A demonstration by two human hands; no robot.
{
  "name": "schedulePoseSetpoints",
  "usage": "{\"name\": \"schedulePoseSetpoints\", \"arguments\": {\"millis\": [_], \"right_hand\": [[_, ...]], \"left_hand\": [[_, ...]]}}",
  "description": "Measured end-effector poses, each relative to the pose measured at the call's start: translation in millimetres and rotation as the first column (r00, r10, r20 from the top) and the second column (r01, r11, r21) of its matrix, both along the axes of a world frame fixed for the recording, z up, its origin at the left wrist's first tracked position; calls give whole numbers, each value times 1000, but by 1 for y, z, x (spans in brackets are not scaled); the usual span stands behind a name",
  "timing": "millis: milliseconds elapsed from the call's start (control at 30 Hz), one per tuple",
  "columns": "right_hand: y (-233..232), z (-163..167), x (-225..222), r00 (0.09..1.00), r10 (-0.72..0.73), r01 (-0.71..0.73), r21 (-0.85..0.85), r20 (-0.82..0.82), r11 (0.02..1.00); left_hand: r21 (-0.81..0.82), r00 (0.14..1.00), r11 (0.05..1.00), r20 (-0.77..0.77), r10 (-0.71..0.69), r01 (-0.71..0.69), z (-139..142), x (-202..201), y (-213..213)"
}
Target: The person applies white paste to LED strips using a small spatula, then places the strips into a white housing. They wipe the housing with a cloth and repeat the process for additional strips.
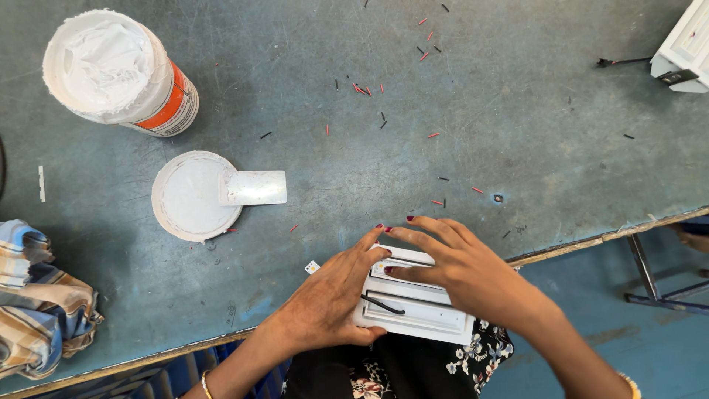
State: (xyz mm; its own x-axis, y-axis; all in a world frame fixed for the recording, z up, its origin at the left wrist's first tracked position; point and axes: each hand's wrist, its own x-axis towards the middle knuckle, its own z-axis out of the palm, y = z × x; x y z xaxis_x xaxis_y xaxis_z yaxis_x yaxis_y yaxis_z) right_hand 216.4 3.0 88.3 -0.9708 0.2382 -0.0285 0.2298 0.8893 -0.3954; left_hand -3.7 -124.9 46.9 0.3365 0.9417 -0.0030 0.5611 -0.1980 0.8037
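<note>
A white rectangular plastic housing (pixel 421 314) lies at the near edge of the blue-grey table (pixel 458 118), with a thin black wire across its face. My left hand (pixel 329 299) grips its left end, thumb under the near side and fingers on top. My right hand (pixel 458 266) rests on its top right, fingers spread and pressing down on the upper strip.
An open tub of white paste (pixel 111 70) stands at the far left, its lid (pixel 188 193) lying flat with a white card scraper (pixel 255 188) on it. A checked cloth (pixel 40 295) lies at the left edge. Another white housing (pixel 683 48) sits far right. Wire offcuts are scattered about.
</note>
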Motion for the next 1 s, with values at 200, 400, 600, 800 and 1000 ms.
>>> {"name": "schedulePoseSetpoints", "arguments": {"millis": [200, 400, 600, 800, 1000], "right_hand": [[22, 10, -14, 980, 157, -140, -141, 118, 980], [29, 11, -21, 971, 216, -199, -160, 101, 967], [23, 4, -14, 988, 149, -152, -175, -29, 973], [9, 5, -5, 981, 189, -186, 67, -46, 980], [12, 8, -7, 978, 208, -208, 57, 6, 976]], "left_hand": [[54, 1000, 999, -24, 8, -7, -3, -2, -1], [-17, 1000, 1000, -14, 23, -24, -8, -1, -2], [-14, 1000, 1000, -17, 6, -6, -5, 0, -3], [-25, 1000, 1000, 14, 18, -18, 0, 0, -4], [-60, 1000, 998, 18, 19, -18, 1, 1, -4]]}}
